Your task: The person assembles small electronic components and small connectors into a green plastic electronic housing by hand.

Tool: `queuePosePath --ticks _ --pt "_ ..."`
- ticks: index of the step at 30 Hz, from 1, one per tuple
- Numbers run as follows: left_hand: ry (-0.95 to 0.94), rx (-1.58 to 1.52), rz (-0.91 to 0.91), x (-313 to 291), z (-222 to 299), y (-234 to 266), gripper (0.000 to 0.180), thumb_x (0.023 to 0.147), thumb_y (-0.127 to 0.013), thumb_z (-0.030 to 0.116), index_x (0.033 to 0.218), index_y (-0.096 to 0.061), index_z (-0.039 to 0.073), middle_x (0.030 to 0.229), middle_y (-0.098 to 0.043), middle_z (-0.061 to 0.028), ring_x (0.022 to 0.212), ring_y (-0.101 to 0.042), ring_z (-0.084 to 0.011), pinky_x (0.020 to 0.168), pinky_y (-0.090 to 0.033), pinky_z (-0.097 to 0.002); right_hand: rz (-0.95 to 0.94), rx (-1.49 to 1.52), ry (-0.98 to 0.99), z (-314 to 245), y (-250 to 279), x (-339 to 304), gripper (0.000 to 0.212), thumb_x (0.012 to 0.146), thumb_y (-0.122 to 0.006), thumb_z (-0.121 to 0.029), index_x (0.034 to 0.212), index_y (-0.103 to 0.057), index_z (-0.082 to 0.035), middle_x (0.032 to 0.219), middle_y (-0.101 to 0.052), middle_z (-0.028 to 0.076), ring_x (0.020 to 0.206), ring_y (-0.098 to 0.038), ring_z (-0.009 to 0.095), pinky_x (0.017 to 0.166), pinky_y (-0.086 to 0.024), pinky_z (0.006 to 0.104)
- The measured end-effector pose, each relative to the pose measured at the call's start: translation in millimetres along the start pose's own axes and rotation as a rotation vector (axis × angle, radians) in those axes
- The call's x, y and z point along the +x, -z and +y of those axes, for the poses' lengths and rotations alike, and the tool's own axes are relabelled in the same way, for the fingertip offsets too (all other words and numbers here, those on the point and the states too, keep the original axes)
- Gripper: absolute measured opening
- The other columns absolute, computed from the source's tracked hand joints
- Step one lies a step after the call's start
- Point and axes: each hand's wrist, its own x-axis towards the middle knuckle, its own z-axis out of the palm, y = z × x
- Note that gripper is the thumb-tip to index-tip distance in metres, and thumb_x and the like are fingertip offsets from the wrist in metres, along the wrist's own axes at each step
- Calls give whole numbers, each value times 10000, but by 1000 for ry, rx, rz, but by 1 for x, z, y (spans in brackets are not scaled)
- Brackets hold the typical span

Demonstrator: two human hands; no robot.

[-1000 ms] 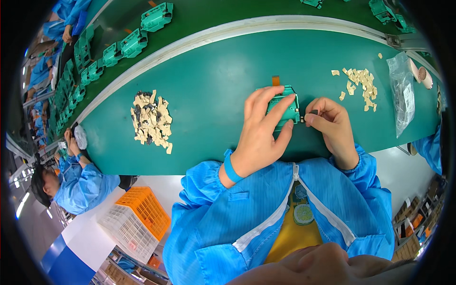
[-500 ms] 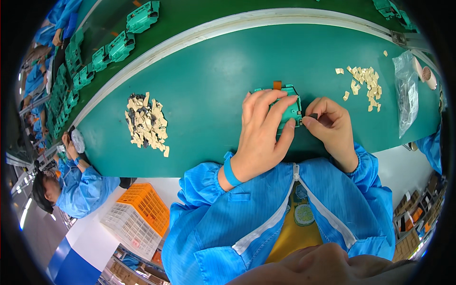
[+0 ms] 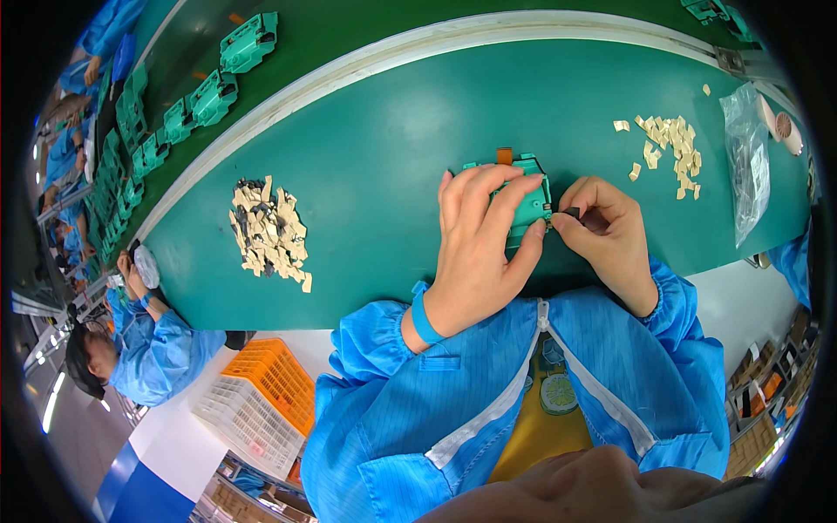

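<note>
A green plastic housing with a dark edge lies on the green table in front of me, an orange ribbon-like tab standing out from its far side. My left hand curls over the housing from the left and holds it, covering much of it. At the housing's right edge, my right hand pinches a small black piece between thumb and fingers. The thumb tip touches or nearly touches the housing's edge; the exact contact is too small to make out.
To the left lies a pile of cream and black small pieces. Cream pieces lie scattered at right beside a clear plastic bag and a small pink fan. Past a pale rail, green housings line a belt. A co-worker sits at left.
The housings on the belt have shifted slightly toward the lower left. The view has tilted a little. Both my hands keep nearly the same place and hold.
</note>
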Motion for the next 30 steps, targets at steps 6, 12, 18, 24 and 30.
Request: queuePosePath --ticks 6,12,18,24,30 --pt "21 24 1 1 4 -1 486 826 -747 104 1293 -614 114 1327 -537 -93 1295 -465 -352 1138 -255 -689 -2 -97 -30 -6 5 0 148 902 -724 11 865 -581 -3 879 -612 16 786 -582 67 690 -472 240" --pt "21 29 5 1 3 -2 499 817 -757 105 1292 -603 112 1310 -527 -98 1286 -465 -358 1142 -255 -677 13 -395 -11 -17 12 3 155 915 -752 -75 887 -657 45 811 -634 33 698 -587 91 619 -477 267" --pt "-15 57 8 1 0 -4 642 728 -863 106 1313 -598 86 1316 -529 -122 1263 -443 -364 1072 -394 -449 -1 -387 -24 -15 13 4 138 918 -751 -66 907 -674 47 896 -658 58 763 -632 107 681 -508 258" --pt "37 -184 10 -4 -1 4 735 711 -887 134 1373 -572 79 1310 -507 -132 1250 -455 -368 1067 -410 -475 -114 31 -66 -14 12 -2 90 945 -729 -49 934 -687 30 1056 -663 47 883 -625 77 777 -505 240" --pt "17 -125 -79 -13 10 25 720 758 -869 152 1404 -562 70 1382 -503 -140 1297 -440 -369 1086 -405 -469 -141 -37 -97 -33 2 -16 100 952 -713 -44 946 -684 50 1046 -648 46 904 -630 81 794 -508 234"
